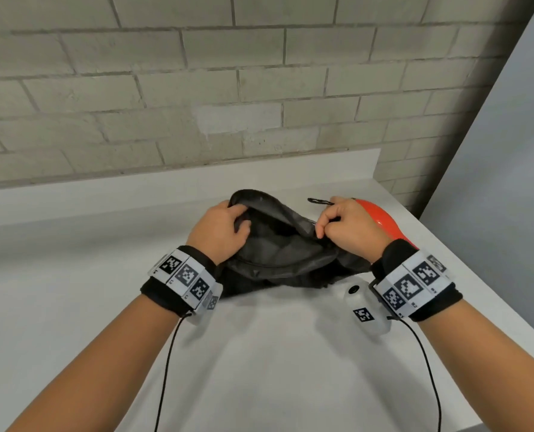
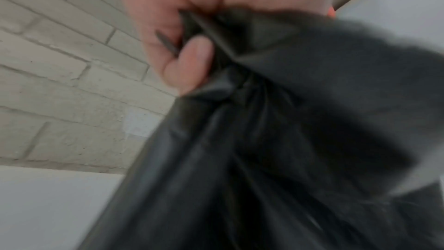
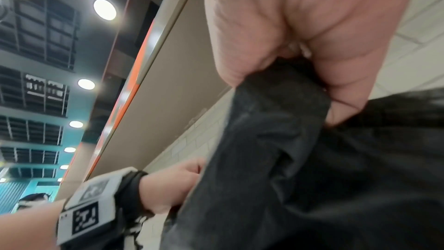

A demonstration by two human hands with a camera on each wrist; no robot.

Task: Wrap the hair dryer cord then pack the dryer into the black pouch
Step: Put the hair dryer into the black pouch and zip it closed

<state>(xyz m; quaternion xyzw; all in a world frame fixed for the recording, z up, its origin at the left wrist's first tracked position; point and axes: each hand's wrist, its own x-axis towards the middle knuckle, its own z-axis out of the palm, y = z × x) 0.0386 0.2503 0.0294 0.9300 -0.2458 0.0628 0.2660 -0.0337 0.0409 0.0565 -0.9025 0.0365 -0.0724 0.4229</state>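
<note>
Both hands — left hand (image 1: 220,227) and right hand (image 1: 346,227) — are pinching the black pouch (image 1: 278,244) mouth, pulling it wide; next, the red dryer (image 1: 381,218) on the right probably goes in.

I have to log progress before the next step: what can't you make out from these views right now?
- Hair dryer, head view: mostly hidden behind the right hand; only a red part shows.
- Its cord: not visible anywhere, so wrapping is unverifiable.
- Black pouch interior: dark, contents unreadable.
- Left wrist view: blurred; left hand grips fabric, little else.
</note>
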